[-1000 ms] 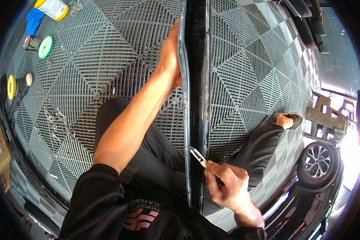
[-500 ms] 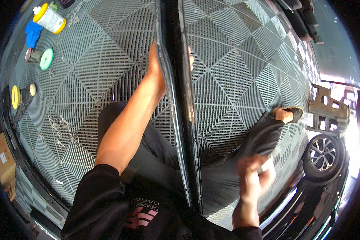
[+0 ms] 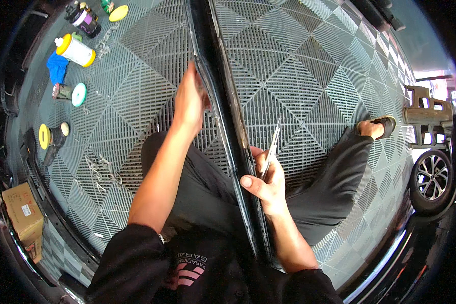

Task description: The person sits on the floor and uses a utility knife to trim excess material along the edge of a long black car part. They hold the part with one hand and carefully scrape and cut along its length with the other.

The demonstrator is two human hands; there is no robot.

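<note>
A long black panel (image 3: pixel 223 96) stands edge-up between my arms, running from the far edge of the view down to my lap. Against its left side lies my left hand (image 3: pixel 188 101), holding the panel; its fingers are partly hidden behind the edge. My right hand (image 3: pixel 271 180) is at the panel's right side, closed around a slim silver pointed tool (image 3: pixel 272 147). That tool's tip points away from me, and its exact kind is unclear. The right thumb rests at the panel's edge.
Left on the grey grid floor (image 3: pixel 147 76) are a yellow-and-white bottle (image 3: pixel 76 50), a blue cloth (image 3: pixel 58 68), a round green pad (image 3: pixel 79 95) and a polisher with a yellow pad (image 3: pixel 44 136). A cardboard box (image 3: pixel 23 210) is near left. A wheel (image 3: pixel 431 177) stands far right.
My right hand has come up and left to the panel's edge, with the silver tool now plainly visible. Left fingertips no longer show past the panel's right side. The whole view has shifted.
</note>
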